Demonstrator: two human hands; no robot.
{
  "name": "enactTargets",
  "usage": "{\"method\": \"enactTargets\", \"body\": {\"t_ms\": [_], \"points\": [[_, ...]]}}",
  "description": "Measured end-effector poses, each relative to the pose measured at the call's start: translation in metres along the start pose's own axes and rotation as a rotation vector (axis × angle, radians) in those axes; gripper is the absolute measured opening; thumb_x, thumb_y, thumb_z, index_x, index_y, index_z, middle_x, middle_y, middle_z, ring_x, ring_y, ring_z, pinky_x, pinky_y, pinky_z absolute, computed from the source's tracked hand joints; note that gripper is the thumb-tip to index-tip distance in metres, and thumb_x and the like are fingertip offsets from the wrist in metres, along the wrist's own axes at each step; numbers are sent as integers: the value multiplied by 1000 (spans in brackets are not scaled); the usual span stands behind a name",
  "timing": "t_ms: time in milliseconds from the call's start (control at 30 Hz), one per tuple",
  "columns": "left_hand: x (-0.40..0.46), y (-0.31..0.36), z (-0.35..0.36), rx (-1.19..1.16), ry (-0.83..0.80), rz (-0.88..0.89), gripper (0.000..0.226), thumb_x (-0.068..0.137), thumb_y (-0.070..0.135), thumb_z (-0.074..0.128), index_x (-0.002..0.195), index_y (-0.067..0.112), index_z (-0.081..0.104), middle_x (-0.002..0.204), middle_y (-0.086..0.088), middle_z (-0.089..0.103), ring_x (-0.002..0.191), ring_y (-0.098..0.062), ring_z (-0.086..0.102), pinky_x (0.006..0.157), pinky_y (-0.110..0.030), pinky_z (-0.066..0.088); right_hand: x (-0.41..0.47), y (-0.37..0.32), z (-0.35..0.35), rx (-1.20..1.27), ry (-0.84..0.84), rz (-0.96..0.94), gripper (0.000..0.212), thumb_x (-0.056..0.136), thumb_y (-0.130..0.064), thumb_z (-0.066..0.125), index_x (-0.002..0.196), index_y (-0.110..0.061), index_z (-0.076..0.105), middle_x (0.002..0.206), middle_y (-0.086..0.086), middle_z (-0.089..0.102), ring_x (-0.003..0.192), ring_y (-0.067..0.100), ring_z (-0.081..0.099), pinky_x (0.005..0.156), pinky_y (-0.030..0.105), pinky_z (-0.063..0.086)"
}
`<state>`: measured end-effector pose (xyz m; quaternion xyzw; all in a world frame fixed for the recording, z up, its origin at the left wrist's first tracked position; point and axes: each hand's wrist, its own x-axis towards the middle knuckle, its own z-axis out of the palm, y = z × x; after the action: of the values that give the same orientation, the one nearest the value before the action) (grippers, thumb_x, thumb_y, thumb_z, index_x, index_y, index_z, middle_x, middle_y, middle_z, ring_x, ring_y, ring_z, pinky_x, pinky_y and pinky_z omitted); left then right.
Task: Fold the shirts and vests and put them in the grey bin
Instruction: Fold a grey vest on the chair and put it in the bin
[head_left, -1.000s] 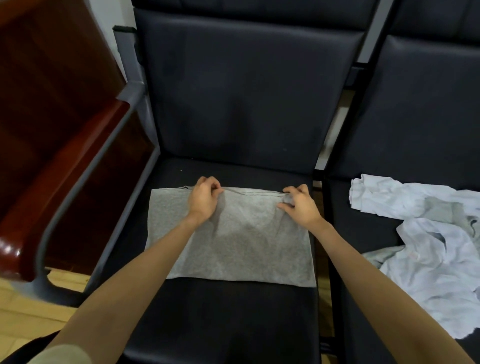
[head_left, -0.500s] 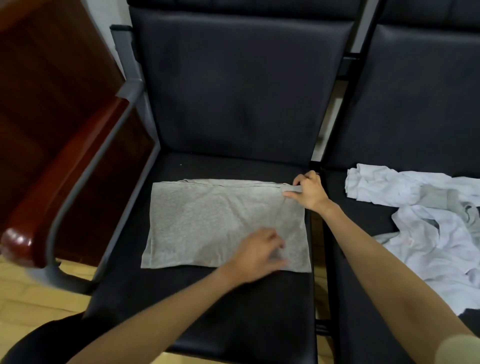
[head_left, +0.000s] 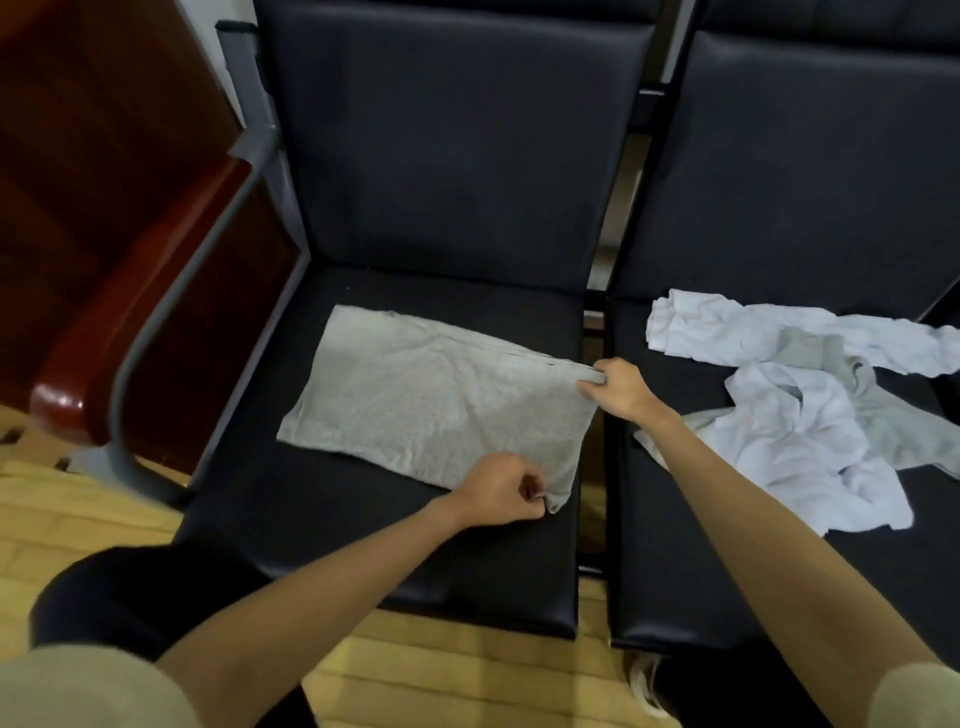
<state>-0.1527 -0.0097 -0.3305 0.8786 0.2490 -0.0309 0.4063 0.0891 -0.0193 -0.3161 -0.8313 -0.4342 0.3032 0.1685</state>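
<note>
A grey shirt (head_left: 426, 395), folded into a flat rectangle, lies on the seat of the left black chair (head_left: 363, 561). My left hand (head_left: 501, 488) pinches the shirt's near right corner, which is slightly lifted. At the far right corner, my right hand (head_left: 621, 387) grips the layered edge. A loose heap of white and grey garments (head_left: 810, 395) lies crumpled on the right black chair (head_left: 727, 582). No grey bin is in view.
The chairs' dark backrests (head_left: 457, 156) rise behind the seats. A red-brown wooden piece with a grey metal armrest (head_left: 171, 280) stands at the left. Yellow wooden floor (head_left: 467, 675) shows below the seats' front edges. A narrow gap separates the two seats.
My left hand has moved from the shirt's far edge to its near right corner and closed on it. My right hand shifted to the far right corner. The view tilted.
</note>
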Motion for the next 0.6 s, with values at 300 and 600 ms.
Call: {"method": "enactTargets", "body": {"t_ms": [300, 600], "points": [[-91, -2, 9, -336, -344, -51, 17, 78, 2, 70, 71, 16, 62, 68, 9, 57, 63, -3, 53, 63, -24, 44, -160, 31, 42, 493, -7, 259, 13, 91, -15, 62, 87, -2, 61, 82, 11, 65, 64, 19, 64, 54, 24, 53], [-175, -12, 22, -668, -295, -186, 14, 85, -1, 67, 82, 13, 67, 76, 2, 61, 71, -8, 55, 69, -23, 45, -244, 21, 72, 600, 19, 424, 14, 90, -11, 63, 97, 1, 64, 78, 13, 67, 53, 14, 62, 46, 19, 50]]}}
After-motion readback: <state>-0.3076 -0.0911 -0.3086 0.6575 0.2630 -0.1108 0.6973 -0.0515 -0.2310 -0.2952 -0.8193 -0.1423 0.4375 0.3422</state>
